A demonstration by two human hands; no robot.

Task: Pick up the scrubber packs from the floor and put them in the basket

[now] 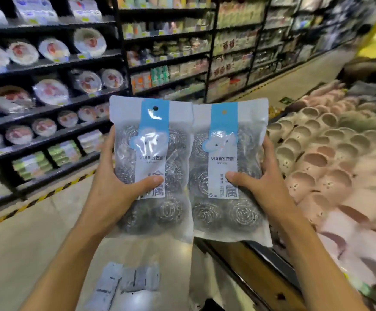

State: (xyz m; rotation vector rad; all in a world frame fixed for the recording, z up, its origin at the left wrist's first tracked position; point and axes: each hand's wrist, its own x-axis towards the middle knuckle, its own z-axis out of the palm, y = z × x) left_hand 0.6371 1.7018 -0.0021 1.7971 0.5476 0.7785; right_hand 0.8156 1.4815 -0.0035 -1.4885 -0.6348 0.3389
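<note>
Fingers [110, 153] of each hand curl round one scrubber pack [151, 167].

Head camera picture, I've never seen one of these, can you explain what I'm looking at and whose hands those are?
This is a single wide-angle view from a camera worn on a person's head, looking forward and down, so the two bare arms reaching in from the bottom are the wearer's own. No machine is involved.

The left hand grips one scrubber pack, thumb across its front. The right hand grips a second scrubber pack the same way. The two packs are held up side by side, each a clear bag of steel-wool balls with a blue label.

Below, more packs lie on the floor, though they are blurred. Store shelves stand on the left, and a display of pink slippers on the right. No basket is clearly visible.
</note>
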